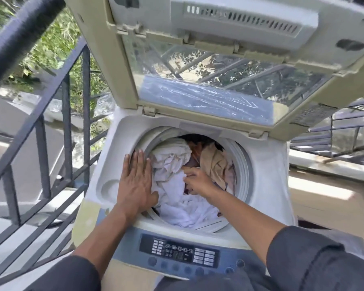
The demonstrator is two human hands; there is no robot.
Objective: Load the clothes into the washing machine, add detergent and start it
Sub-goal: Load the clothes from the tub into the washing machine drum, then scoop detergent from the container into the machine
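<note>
A top-loading washing machine (267, 185) stands in front of me with its lid (208, 85) raised. The drum holds a pile of clothes: white cloth (183, 208) at the front and left, a tan garment (213, 162) at the right. My left hand (136, 181) lies flat with straight fingers on the drum's left rim, touching the white cloth. My right hand (194, 181) reaches into the drum, fingers curled into the clothes in the middle of the pile. The control panel (179, 252) with its buttons sits at the near edge, between my forearms.
A dark metal railing (42, 131) runs along the left, with greenery behind it. More railing (334, 131) shows at the right beyond the machine. The raised lid hangs over the far side of the drum. A round recess (111, 186) lies in the machine's top left.
</note>
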